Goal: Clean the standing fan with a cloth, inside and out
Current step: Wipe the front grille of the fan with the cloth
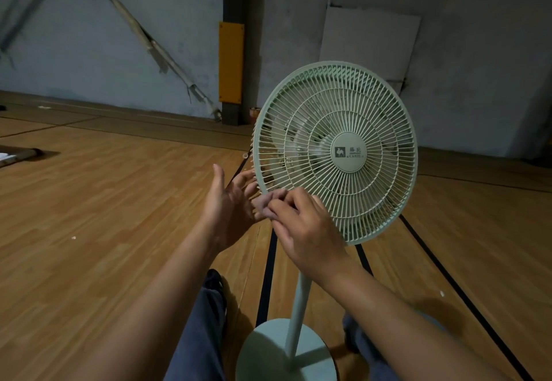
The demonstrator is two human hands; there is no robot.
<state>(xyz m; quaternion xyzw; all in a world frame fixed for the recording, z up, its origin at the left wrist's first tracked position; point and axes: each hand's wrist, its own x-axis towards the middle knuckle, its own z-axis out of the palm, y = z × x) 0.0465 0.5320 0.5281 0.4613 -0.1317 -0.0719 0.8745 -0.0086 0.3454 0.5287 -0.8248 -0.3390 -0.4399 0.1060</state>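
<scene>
fan guard (pixel 337 153): blades inside | L hand (pixel 230 204) fingers spread, touching rim | R hand (pixel 304 228) pinching rim

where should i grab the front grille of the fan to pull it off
Grip the front grille at its outer rim, coming from the lower left edge where both hands already are. The thin ribs look bendy; the solid ring gives the fingers a firmer hold.
</scene>
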